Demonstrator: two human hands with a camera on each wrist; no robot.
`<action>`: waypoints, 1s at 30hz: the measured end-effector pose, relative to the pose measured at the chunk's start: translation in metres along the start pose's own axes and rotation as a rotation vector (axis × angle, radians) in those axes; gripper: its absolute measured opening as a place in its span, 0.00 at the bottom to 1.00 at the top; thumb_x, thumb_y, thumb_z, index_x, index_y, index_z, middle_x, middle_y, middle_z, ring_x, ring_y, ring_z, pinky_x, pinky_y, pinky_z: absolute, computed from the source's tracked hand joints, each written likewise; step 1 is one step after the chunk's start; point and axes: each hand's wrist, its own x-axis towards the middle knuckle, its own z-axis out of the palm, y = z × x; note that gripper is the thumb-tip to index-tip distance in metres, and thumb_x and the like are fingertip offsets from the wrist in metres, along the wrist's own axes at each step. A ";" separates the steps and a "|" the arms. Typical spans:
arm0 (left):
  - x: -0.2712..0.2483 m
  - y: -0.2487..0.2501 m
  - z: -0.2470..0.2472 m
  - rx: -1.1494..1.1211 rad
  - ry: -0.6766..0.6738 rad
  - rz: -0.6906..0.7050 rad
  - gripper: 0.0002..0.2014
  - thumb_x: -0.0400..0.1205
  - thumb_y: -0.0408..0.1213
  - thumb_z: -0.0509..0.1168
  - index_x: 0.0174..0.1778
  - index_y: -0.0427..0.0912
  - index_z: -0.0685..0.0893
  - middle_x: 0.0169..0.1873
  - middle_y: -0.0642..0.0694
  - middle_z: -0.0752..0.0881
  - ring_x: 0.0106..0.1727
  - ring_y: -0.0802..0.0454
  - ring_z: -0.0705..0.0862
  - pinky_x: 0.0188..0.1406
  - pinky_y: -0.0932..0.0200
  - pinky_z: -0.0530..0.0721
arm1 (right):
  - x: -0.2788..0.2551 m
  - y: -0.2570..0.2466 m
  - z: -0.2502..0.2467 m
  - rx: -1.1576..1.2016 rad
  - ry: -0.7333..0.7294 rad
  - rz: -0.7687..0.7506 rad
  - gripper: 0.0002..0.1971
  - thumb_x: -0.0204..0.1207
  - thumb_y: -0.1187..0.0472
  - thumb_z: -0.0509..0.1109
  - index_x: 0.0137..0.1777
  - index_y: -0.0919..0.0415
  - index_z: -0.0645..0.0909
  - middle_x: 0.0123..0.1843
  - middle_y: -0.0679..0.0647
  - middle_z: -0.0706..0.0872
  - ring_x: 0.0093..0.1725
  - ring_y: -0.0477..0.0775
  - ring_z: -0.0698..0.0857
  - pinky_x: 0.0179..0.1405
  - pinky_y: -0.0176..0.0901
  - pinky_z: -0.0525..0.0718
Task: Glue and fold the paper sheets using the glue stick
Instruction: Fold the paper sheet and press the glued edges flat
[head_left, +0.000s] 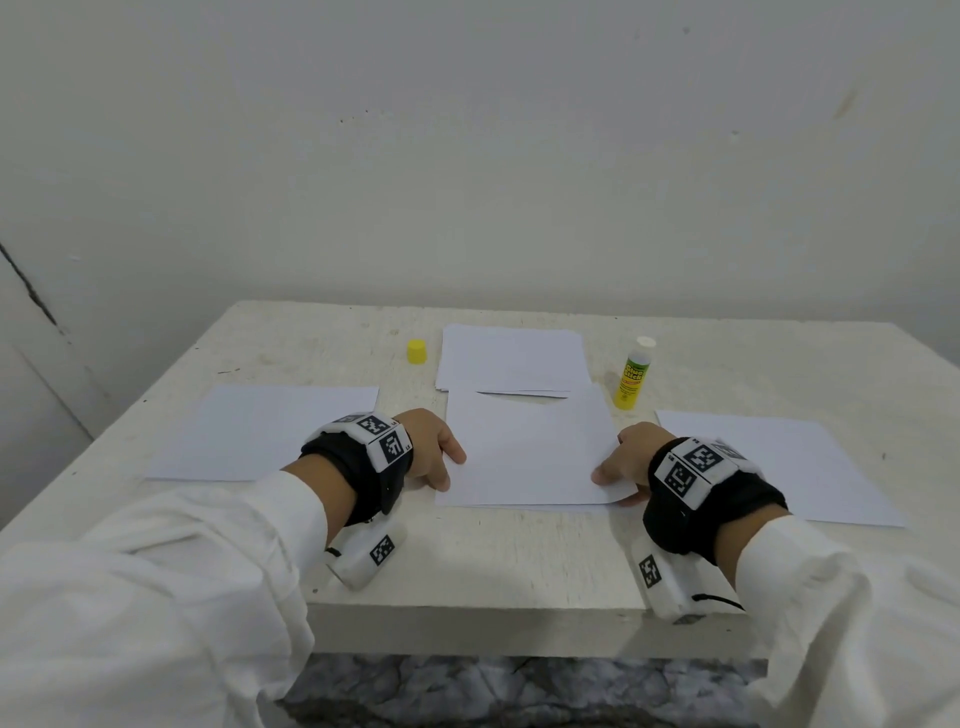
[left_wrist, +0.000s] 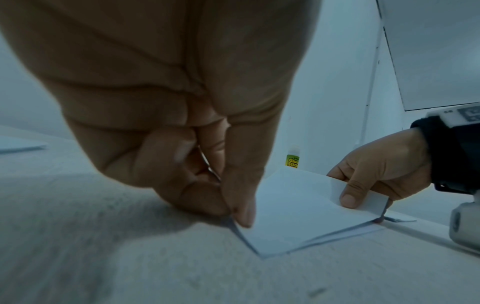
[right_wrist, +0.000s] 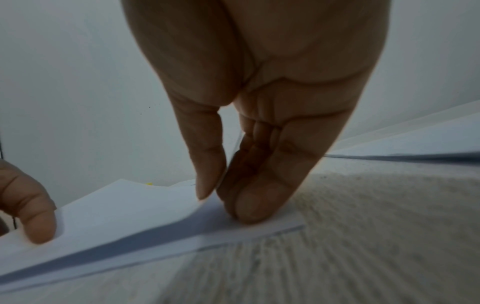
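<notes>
Both forearms reach forward in white sleeves, each wrist wrapped in a black strap carrying a white marker block. Left hand (head_left: 428, 447) is palm down, fingers (left_wrist: 242, 214) bent downward, index tip pressing the near left corner of the folded sheet (head_left: 524, 452) onto the bench (head_left: 493, 561); the other fingers are curled under beside it. Right hand (head_left: 626, 460) is at the sheet's near right corner, thumb on top and fingertips (right_wrist: 249, 207) beneath, pinching the lifted upper layer. Hands are well apart, one at each side of the sheet.
</notes>
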 end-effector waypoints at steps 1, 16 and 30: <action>0.000 0.001 0.000 0.005 0.002 0.001 0.18 0.72 0.30 0.77 0.57 0.47 0.87 0.33 0.53 0.80 0.36 0.56 0.80 0.36 0.69 0.77 | 0.001 0.000 0.000 -0.001 -0.001 -0.004 0.19 0.70 0.70 0.77 0.59 0.70 0.79 0.57 0.67 0.84 0.56 0.69 0.84 0.53 0.61 0.87; 0.002 0.006 -0.001 0.115 -0.019 0.000 0.19 0.73 0.31 0.76 0.59 0.48 0.86 0.34 0.54 0.78 0.39 0.55 0.78 0.34 0.72 0.74 | -0.011 -0.001 -0.030 -0.492 -0.042 -0.116 0.14 0.72 0.56 0.77 0.50 0.62 0.80 0.31 0.51 0.76 0.29 0.47 0.72 0.27 0.34 0.70; 0.000 0.008 -0.002 0.154 -0.028 -0.005 0.20 0.73 0.32 0.76 0.60 0.49 0.86 0.33 0.55 0.79 0.41 0.55 0.79 0.33 0.72 0.73 | -0.008 0.005 -0.028 -0.427 -0.031 -0.140 0.11 0.68 0.62 0.80 0.46 0.62 0.81 0.30 0.51 0.77 0.28 0.47 0.72 0.24 0.34 0.68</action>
